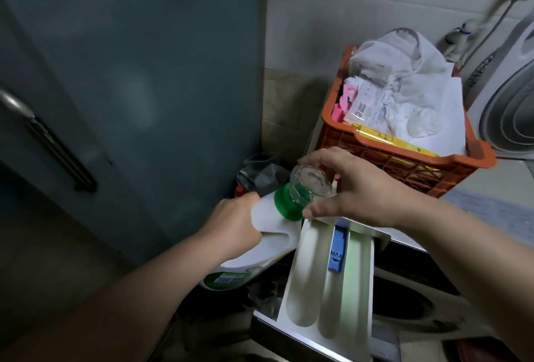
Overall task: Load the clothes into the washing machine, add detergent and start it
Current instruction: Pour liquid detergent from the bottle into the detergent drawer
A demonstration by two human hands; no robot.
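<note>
While the detergent drawer stands pulled out of the washing machine with its smooth white plastic channels looking dry, I judge the detergent step only begun and the start still to come; whether the clothes are loaded cannot be told. The left hand grips the tilted white detergent bottle at the drawer's left edge, and the right hand pinches the clear ribbed cap over its green collar. An orange lattice crate of crumpled bags sits on the machine's top.
</note>
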